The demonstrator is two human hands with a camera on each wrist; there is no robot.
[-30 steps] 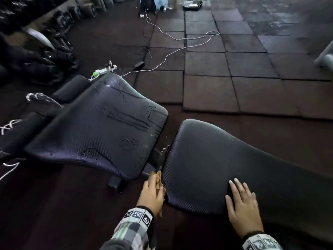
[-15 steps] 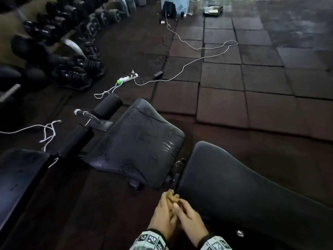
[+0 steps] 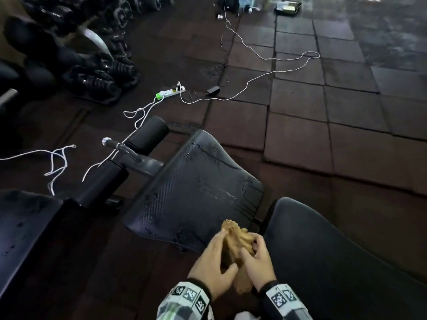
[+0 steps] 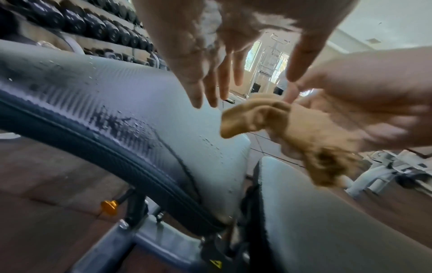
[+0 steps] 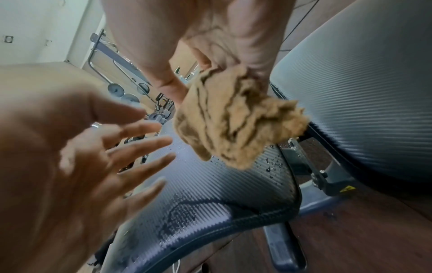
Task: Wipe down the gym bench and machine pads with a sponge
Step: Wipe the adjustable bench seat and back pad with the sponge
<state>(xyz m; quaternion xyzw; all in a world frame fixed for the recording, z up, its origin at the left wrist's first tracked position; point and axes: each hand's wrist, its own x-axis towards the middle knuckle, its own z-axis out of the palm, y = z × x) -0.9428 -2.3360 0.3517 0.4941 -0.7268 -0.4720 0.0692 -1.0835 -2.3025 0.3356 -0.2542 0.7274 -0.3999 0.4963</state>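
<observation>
We find the sponge point(image 3: 238, 243), tan and crumpled, held in the air between both hands, above the gap where the seat pad point(image 3: 196, 195) meets the back pad point(image 3: 335, 262). It touches neither pad.

The right hand point(image 3: 258, 262) grips the sponge: in the right wrist view its thumb and fingers close on the upper part of the sponge point(image 5: 233, 125), and the rest hangs free below. The left wrist view shows the same hold, with the sponge point(image 4: 292, 133) trailing from the right hand point(image 4: 374, 114).

The left hand point(image 3: 212, 262) lies against the sponge's left side in the head view. In both wrist views its fingers point(image 4: 210, 86) are straight and spread, just beside the sponge; we cannot tell whether they touch it. The left hand point(image 5: 81, 157) holds nothing that we can see.

The seat pad is wet: droplets and streaks lie over its textured black surface point(image 5: 210, 194) and near its edge point(image 4: 131, 120). The back pad point(image 5: 362, 92) shows no droplets.

On the floor beyond the bench lie a white power strip point(image 3: 172, 91) and a white cable point(image 3: 265, 73). Dumbbells point(image 3: 99, 75) stand at the left.
</observation>
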